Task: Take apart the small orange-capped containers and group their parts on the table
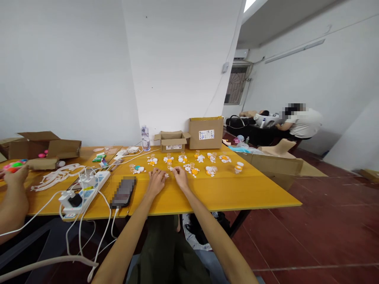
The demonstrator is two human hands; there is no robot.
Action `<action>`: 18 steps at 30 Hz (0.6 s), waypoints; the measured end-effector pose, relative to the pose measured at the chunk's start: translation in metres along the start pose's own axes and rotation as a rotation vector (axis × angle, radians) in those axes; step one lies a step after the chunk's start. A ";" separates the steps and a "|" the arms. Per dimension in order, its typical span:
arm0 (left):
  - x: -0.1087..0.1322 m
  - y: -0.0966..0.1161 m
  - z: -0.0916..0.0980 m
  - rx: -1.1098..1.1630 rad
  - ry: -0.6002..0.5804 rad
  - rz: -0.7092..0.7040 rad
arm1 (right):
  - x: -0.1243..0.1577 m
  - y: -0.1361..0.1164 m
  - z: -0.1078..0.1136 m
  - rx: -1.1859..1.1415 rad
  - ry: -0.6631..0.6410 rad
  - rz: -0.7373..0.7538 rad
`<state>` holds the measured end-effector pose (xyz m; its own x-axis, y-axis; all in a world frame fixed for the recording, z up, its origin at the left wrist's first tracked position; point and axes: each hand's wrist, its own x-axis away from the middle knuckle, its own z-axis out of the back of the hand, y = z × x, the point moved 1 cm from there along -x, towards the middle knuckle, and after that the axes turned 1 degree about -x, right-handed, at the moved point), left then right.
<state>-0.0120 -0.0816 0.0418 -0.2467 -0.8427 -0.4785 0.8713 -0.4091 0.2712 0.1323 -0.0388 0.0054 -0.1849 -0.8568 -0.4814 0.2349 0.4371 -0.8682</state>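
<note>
My left hand (156, 181) rests low over the table with its fingers curled in. A small white piece (167, 175) lies at its fingertips; whether the fingers grip it is too small to tell. My right hand (180, 178) is closed in a pinch on a small white part (171, 169), its exact kind unclear. Around both hands are little heaps of white and orange plastic parts (194, 171), several with clear cups. One heap to the left has a teal ring (136, 168). On the right stands a stack of white-and-orange lidded pieces (238, 167).
A small open carton (172, 141) and a larger box (206, 133) stand behind the heaps, near a water bottle (145, 139). Left are a phone (123, 192) and a power strip (89, 193) with trailing cables. Another person's hand (16, 175) holds colourful items; someone sits far right.
</note>
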 end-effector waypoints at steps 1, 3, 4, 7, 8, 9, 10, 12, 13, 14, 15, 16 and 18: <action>0.000 0.000 -0.001 -0.028 0.002 -0.005 | 0.000 0.000 0.000 0.001 0.014 -0.005; 0.001 0.000 -0.003 -0.074 0.010 -0.015 | 0.000 0.000 0.000 0.004 0.034 -0.011; 0.001 -0.001 -0.003 -0.090 0.016 -0.022 | 0.000 0.000 0.000 0.006 0.041 -0.012; 0.002 -0.001 -0.004 -0.118 0.034 -0.054 | 0.000 -0.001 -0.001 0.016 0.052 -0.014; 0.002 -0.002 -0.005 -0.122 0.037 -0.063 | 0.000 -0.002 -0.001 0.020 0.053 -0.014; 0.003 -0.003 -0.005 -0.125 0.036 -0.071 | 0.000 -0.002 -0.001 0.026 0.052 -0.013; 0.003 -0.004 -0.006 -0.127 0.031 -0.080 | 0.000 -0.002 -0.001 0.032 0.050 -0.012; 0.003 -0.005 -0.008 -0.125 0.014 -0.095 | 0.000 -0.002 -0.001 0.047 0.042 -0.008; 0.002 -0.006 -0.009 -0.123 0.005 -0.100 | 0.000 -0.001 -0.001 0.057 0.037 -0.007; 0.002 -0.007 -0.010 -0.120 -0.004 -0.102 | 0.000 -0.001 -0.002 0.067 0.031 -0.005; 0.002 -0.007 -0.011 -0.116 -0.010 -0.100 | 0.001 -0.001 -0.002 0.079 0.024 -0.003; 0.001 -0.008 -0.012 -0.111 -0.016 -0.094 | 0.001 -0.001 -0.002 0.091 0.016 -0.001; 0.001 -0.007 -0.013 -0.094 -0.031 -0.080 | 0.001 0.000 -0.003 0.115 -0.003 0.004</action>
<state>-0.0134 -0.0748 0.0289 -0.3291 -0.8196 -0.4690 0.8837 -0.4424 0.1530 0.1290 -0.0392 0.0042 -0.1812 -0.8558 -0.4845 0.3436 0.4066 -0.8466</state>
